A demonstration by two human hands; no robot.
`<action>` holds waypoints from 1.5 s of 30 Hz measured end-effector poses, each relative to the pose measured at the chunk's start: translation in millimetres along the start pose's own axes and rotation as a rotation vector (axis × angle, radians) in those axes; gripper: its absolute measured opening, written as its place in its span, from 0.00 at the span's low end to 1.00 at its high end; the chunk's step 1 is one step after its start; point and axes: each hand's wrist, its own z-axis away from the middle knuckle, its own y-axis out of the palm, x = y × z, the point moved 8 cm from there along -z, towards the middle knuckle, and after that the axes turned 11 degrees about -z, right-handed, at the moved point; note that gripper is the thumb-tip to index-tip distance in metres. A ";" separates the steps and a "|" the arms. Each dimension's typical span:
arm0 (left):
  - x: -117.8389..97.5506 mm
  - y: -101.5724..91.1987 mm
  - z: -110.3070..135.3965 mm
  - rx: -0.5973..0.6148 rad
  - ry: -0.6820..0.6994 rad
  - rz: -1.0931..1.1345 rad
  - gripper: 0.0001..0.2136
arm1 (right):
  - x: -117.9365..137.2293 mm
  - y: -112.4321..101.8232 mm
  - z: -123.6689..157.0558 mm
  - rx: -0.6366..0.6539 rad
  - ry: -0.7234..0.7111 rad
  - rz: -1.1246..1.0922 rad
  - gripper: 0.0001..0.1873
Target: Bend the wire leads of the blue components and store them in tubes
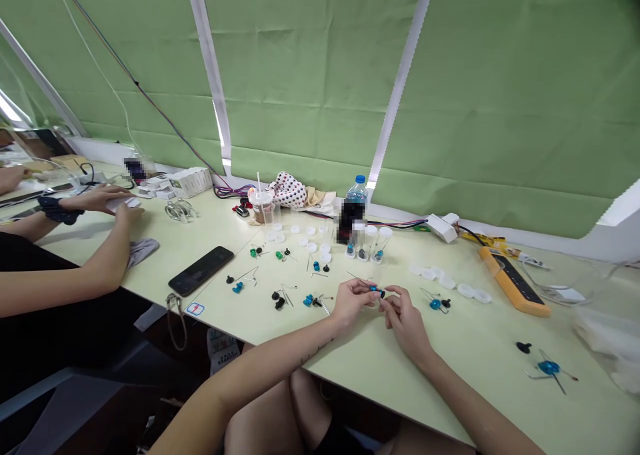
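Observation:
Between the fingertips of my left hand (351,303) is a small blue-and-black part (377,291), held just above the table. My right hand (407,323) is close beside it, thumb and fingers brought together in a pinch; whatever they grip is too small to make out. A blue part with a black knob and thin metal pieces (436,304) lies right of my hands. To the left are similar sets: a blue one (309,300), a black one (279,303) and another blue one (237,287). Farther back sit green ones (279,255).
Small clear tubes (363,251) and round white caps (429,273) stand behind my hands. An orange power strip (520,288) lies at right, a black phone (201,271) at left. Behind are a drink cup (263,208) and a bottle. A co-worker's hands (113,198) hold something white.

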 end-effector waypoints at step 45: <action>3.2 -2.4 4.5 -0.088 -0.109 -0.025 0.13 | 24.0 4.3 9.1 0.023 -0.715 0.538 0.17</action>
